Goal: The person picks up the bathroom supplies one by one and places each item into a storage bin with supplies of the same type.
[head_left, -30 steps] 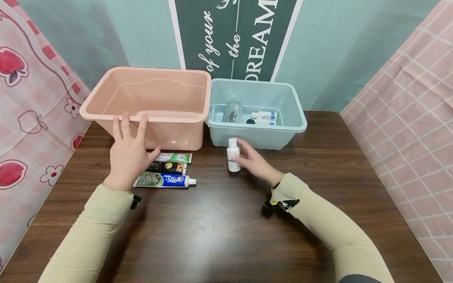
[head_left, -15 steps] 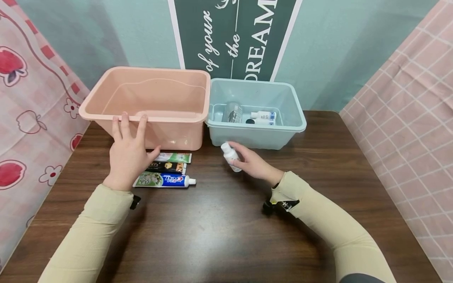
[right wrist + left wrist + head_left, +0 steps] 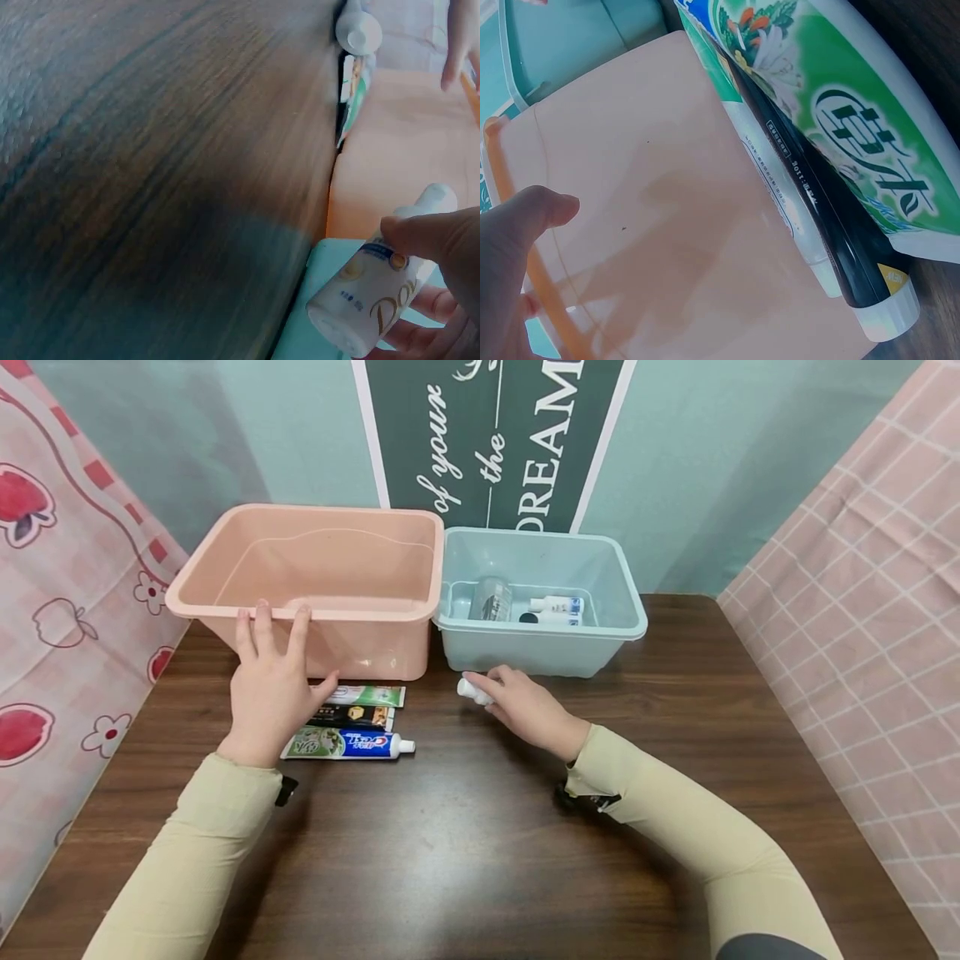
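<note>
In the head view my right hand (image 3: 536, 712) grips a small white bottle (image 3: 474, 691), its cap pointing left, in front of the blue bin (image 3: 525, 652). The right wrist view shows the bottle (image 3: 367, 289) tilted, with thumb on one side and fingers on the other. My left hand (image 3: 270, 697) rests its fingertips on the front rim of the pink bin (image 3: 375, 615), fingers spread. Beside that hand lie a blue and green toothpaste tube (image 3: 345, 744), a black tube (image 3: 356, 717) and a green and white tube (image 3: 378, 696).
Inside the blue bin lie a clear grey bottle (image 3: 492, 599) and small white bottles (image 3: 561, 605). Both bins stand side by side at the back of the brown wooden table (image 3: 450, 852), against a curtain wall. Patterned cloth hangs at left and right.
The white bottle has gone from upright to tilted, its cap swinging left and toward me, in my right hand's grip. My left hand stays on the pink rim.
</note>
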`<state>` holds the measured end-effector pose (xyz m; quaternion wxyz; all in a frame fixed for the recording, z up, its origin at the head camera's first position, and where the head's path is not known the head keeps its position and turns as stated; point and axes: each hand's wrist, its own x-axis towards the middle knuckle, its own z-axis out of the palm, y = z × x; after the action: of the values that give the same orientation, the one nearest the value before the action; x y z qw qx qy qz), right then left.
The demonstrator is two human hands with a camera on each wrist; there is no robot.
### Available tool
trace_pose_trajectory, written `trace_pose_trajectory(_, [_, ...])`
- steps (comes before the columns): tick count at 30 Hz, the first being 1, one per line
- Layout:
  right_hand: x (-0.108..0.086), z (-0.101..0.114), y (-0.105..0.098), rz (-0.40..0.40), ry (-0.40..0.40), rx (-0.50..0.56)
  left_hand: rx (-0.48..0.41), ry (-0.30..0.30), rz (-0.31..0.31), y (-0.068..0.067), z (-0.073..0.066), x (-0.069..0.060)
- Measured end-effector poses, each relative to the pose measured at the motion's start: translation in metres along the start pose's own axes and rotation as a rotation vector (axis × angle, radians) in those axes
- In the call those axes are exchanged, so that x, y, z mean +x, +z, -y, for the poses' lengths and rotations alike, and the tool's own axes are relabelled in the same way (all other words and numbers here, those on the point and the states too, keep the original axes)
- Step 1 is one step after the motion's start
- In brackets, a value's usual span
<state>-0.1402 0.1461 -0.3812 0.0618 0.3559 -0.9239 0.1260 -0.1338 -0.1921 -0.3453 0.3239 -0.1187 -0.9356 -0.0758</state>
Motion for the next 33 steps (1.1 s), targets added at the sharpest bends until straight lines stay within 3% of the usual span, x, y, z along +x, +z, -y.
trace_pose_trajectory(4, [0.001,0.0,0.002,0.005,-0.014,-0.125,-0.002,0.003,-0.005,-0.001,-0.001,0.001])
trace_pose_trajectory(9, [0.004,0.001,0.002,0.02,-0.105,-0.333,-0.001,0.002,-0.005,-0.001,-0.001,0.0])
trace_pose_trajectory(13, [0.007,0.003,0.001,0.022,-0.154,-0.403,0.0,0.004,-0.014,-0.002,-0.001,0.0])
trace_pose_trajectory(19, [0.006,0.006,0.0,0.064,-0.195,-0.44,-0.004,0.006,-0.011,-0.001,-0.001,-0.001])
trace_pose_trajectory(26, [0.002,0.003,0.0,0.105,-0.157,-0.43,-0.007,0.006,-0.01,-0.001,-0.001,0.0])
trace_pose_trajectory(33, [-0.003,-0.005,0.0,0.094,-0.151,-0.438,-0.004,0.001,-0.005,0.0,0.0,0.0])
